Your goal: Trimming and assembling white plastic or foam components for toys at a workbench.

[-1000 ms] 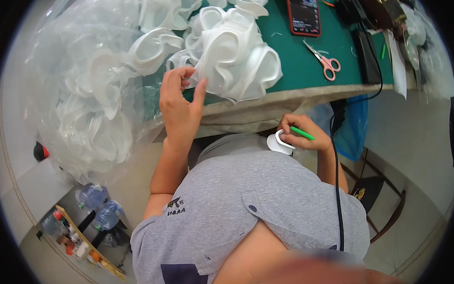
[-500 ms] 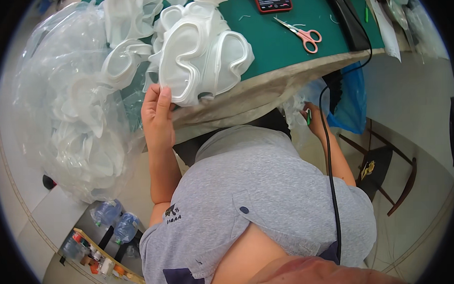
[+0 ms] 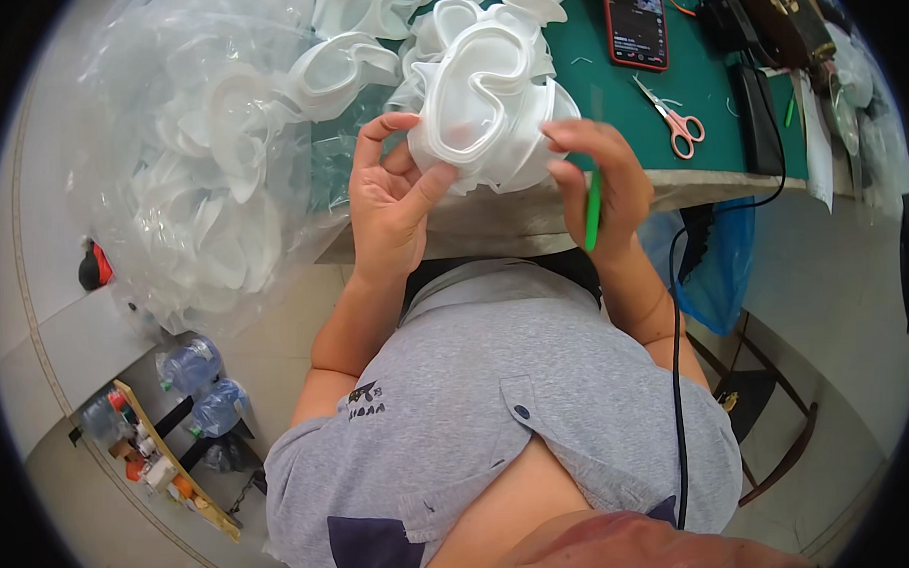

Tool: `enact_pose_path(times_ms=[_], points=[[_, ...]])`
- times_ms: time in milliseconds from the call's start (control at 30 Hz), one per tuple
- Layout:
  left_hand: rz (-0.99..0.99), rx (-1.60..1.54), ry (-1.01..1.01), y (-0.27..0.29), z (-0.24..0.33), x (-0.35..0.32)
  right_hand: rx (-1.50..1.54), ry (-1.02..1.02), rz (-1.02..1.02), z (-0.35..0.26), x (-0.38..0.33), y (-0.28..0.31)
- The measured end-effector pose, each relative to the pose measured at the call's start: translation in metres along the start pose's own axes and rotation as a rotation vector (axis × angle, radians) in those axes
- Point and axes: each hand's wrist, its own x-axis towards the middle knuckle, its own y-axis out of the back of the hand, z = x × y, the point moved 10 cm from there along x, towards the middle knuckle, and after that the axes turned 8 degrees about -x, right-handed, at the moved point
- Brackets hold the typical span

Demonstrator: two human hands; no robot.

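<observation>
Your right hand (image 3: 609, 183) has risen beside the white goggle (image 3: 457, 69), fingertips parted, a green stick (image 3: 594, 214) in the curled fingers. Your left hand (image 3: 392, 201) pinches the goggle's left edge, so both are there now.

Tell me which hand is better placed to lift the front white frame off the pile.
Probably the left hand: its fingers are at the left end of the front white frame. The right hand holds a green tool, so it seems less free.
</observation>
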Motion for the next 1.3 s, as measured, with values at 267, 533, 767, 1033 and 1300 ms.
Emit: enact_pose_path(times_ms=[267,533,767,1033,1300], points=[[-0.007,0.159,-0.126,-0.006,0.018,-0.001,-0.034,-0.014,-0.213,-0.008,0.040,-0.032],[0.012,0.270,-0.174,-0.002,0.021,-0.001,0.150,-0.126,-0.354,0.003,0.042,-0.046],[0.033,0.242,-0.169,0.008,0.021,0.002,-0.435,-0.120,-0.047,0.034,0.063,0.005],[0.054,0.019,-0.069,0.013,0.010,0.005,0.151,-0.035,-0.285,0.000,0.041,-0.038],[0.071,-0.005,-0.082,0.012,0.013,0.008,0.542,-0.049,-0.384,-0.008,0.021,-0.058]])
